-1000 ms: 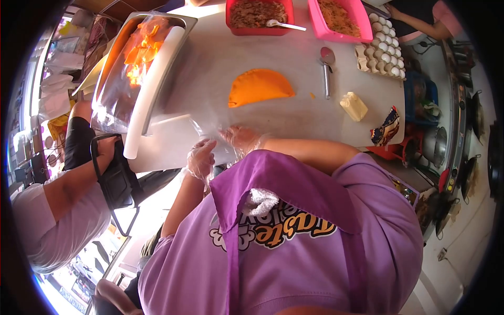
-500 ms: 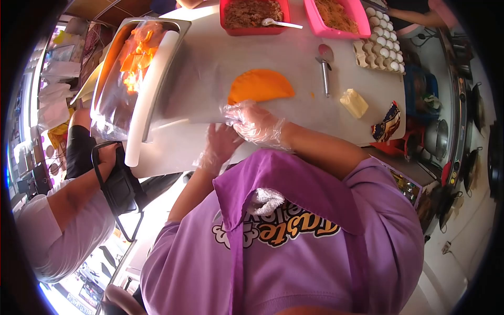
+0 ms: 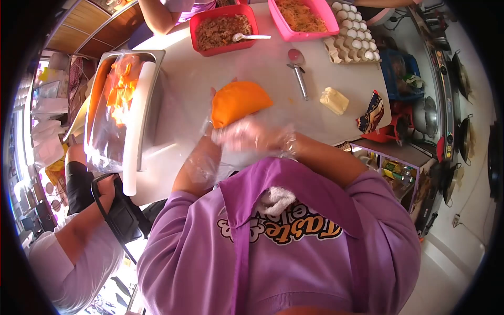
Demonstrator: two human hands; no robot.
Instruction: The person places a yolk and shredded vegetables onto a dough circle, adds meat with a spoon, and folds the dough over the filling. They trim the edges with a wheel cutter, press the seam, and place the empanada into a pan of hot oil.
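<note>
An orange half-moon empanada [image 3: 240, 102] rests in my left hand [image 3: 212, 126], which is under and behind it, with fingertips showing past its upper left edge. The empanada hides most of that hand. My right hand [image 3: 249, 134], in a clear plastic glove, is at the empanada's lower curved side nearest me. It is smeared by motion and its fingers do not show clearly. Both hands are over the pale worktop, just in front of my purple apron.
Farther back stand a red tub of minced filling [image 3: 223, 32], a pink tub of shredded filling [image 3: 304, 18] and an egg tray [image 3: 353, 34]. A pastry wheel [image 3: 298, 73], a yellow block [image 3: 334, 101] and a patterned wrapper [image 3: 370, 113] lie right. Left are a metal tray [image 3: 157, 65] and white roll [image 3: 135, 136].
The empanada, flat on the worktop before, is now tilted and raised on my left hand, which has slid under it. My right hand has moved along its near side. The view has shifted.
</note>
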